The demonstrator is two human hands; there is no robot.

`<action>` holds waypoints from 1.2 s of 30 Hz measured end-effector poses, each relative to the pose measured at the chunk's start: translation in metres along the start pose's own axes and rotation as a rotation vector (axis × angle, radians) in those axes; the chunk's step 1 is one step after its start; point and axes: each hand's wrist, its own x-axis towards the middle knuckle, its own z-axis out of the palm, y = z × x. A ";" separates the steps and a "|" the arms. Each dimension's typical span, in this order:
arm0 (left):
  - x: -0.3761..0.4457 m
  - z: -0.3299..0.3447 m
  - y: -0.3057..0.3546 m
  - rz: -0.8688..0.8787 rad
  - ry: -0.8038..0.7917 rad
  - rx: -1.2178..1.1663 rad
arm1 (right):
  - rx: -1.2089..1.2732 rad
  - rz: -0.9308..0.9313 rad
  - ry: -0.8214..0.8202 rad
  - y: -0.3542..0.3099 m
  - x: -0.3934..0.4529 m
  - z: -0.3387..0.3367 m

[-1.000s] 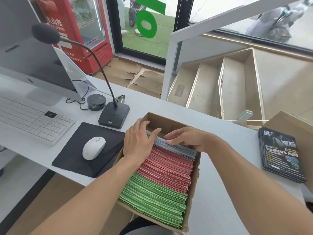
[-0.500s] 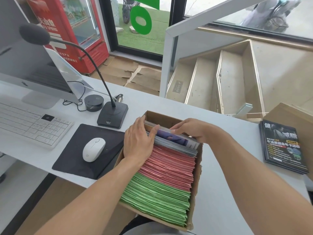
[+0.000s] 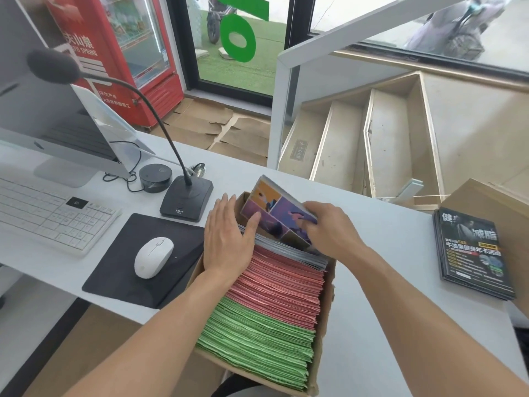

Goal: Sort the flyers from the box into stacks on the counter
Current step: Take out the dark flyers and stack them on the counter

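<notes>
A cardboard box (image 3: 327, 305) sits on the white counter (image 3: 386, 325), packed with flyers on edge: green flyers (image 3: 257, 342) nearest me, red flyers (image 3: 283, 282) behind them, grey-edged ones (image 3: 289, 250) at the far end. My right hand (image 3: 329, 230) grips a bundle of purple and orange flyers (image 3: 274, 210), tilted up out of the box's far end. My left hand (image 3: 229, 239) lies flat with straight fingers on the flyer tops at the box's left side, thumb against the lifted bundle. A stack of black flyers (image 3: 472, 253) lies on the counter at the right.
Left of the box are a black mouse pad (image 3: 128, 267) with a white mouse (image 3: 153, 256), a gooseneck microphone base (image 3: 186, 200), a white keyboard (image 3: 48, 213) and a monitor (image 3: 57, 124). A brown carton (image 3: 498, 202) stands behind the black stack.
My right hand has pulled the purple and orange bundle up and out of the box's far end. My left hand has flattened on the remaining flyers.
</notes>
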 end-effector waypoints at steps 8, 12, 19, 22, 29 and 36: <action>-0.020 -0.022 0.108 0.039 -0.054 -0.601 | 0.436 -0.044 0.452 0.012 -0.049 -0.065; -0.040 -0.011 0.183 0.008 -0.286 -0.894 | 0.342 -0.099 0.569 0.019 -0.077 -0.046; -0.026 0.025 0.199 -0.139 -0.184 -0.910 | 0.150 -0.196 0.327 0.058 -0.106 -0.057; -0.018 0.041 0.194 -0.245 -0.280 -0.950 | 0.382 -0.029 0.493 0.079 -0.106 -0.085; -0.025 0.069 0.205 -0.267 -0.595 -0.985 | 0.833 0.211 0.153 0.146 -0.089 -0.129; -0.047 0.107 0.213 -0.117 -0.644 -0.750 | 0.666 0.198 0.438 0.196 -0.107 -0.097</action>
